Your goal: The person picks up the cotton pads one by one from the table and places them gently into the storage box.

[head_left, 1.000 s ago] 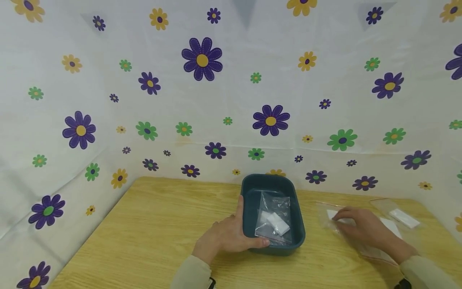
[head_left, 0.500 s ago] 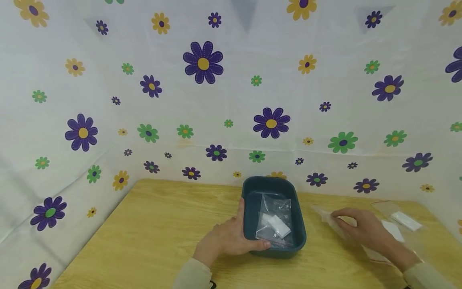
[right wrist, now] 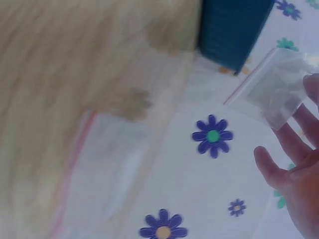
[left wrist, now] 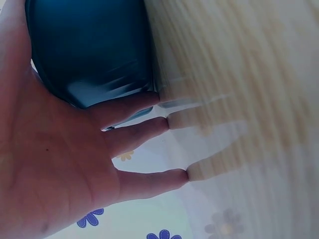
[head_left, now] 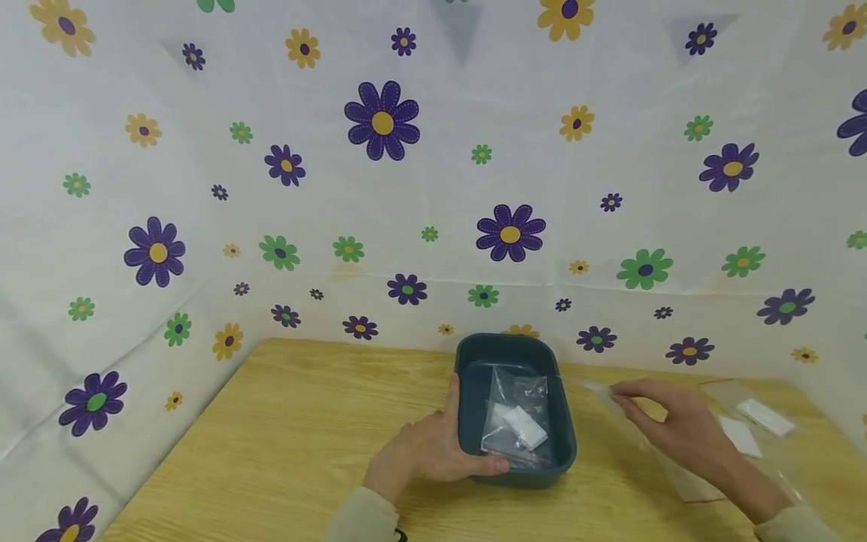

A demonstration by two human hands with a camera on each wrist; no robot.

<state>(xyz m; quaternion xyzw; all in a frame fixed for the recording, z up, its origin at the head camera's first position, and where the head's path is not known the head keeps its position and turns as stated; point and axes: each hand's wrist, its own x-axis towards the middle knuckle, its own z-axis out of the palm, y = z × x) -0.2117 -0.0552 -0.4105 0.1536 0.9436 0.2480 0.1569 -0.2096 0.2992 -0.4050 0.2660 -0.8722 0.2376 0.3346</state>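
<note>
Blue bin [head_left: 477,384]: stands upright on wooden table [head_left: 291,436]. Left hand [head_left: 433,452]: steadies near-left corner, fingers straight, thumb at rim. Right hand [head_left: 687,430]: pinches clear bag [right wrist: 279,89] between thumb and fingertips, right of bin. Other bags [head_left: 518,388]: lie in bin and farther right. White pieces [head_left: 524,427]: show inside. Step in hand, by judgement: transfer of bag to bin. Next move: calls for leftward lift over rim, then release.
</note>
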